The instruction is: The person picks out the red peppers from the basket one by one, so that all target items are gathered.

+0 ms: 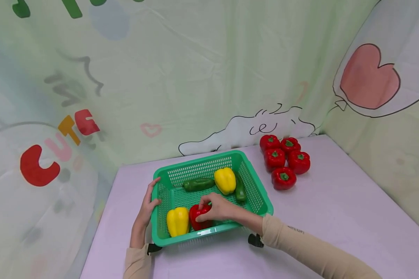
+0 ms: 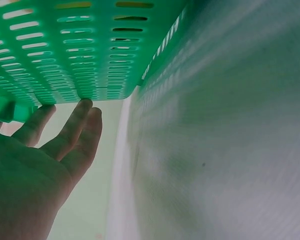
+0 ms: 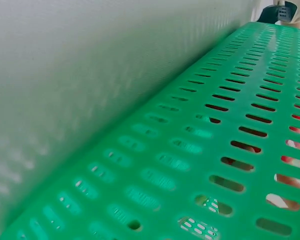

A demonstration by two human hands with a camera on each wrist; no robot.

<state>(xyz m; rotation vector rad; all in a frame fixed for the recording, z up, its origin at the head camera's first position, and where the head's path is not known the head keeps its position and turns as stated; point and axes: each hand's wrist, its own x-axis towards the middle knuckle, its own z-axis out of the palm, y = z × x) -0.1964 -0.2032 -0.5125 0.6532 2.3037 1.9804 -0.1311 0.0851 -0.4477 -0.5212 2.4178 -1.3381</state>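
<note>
A green slotted plastic basket point(image 1: 216, 230) sits on the table, its near wall filling much of the right wrist view. My left hand point(image 1: 147, 207) holds its left side, thumb over the rim; in the left wrist view several fingers point(image 2: 80, 127) reach the wall from outside. Inside the basket, my right hand point(image 1: 218, 207) grips a red bell pepper point(image 1: 194, 217) near the front wall, covering part of it. A yellow bell pepper point(image 1: 177, 222) stands directly left of it. Farther back are another yellow bell pepper point(image 1: 225, 180) and two long green vegetables, one lying crosswise point(image 1: 198, 184), one along the right side point(image 1: 240, 188).
Several red bell peppers point(image 1: 274, 159) stand grouped, stems up, on the pale table point(image 1: 335, 201) to the right of the basket. A printed cloth point(image 1: 195, 77) hangs behind and along the sides of the table.
</note>
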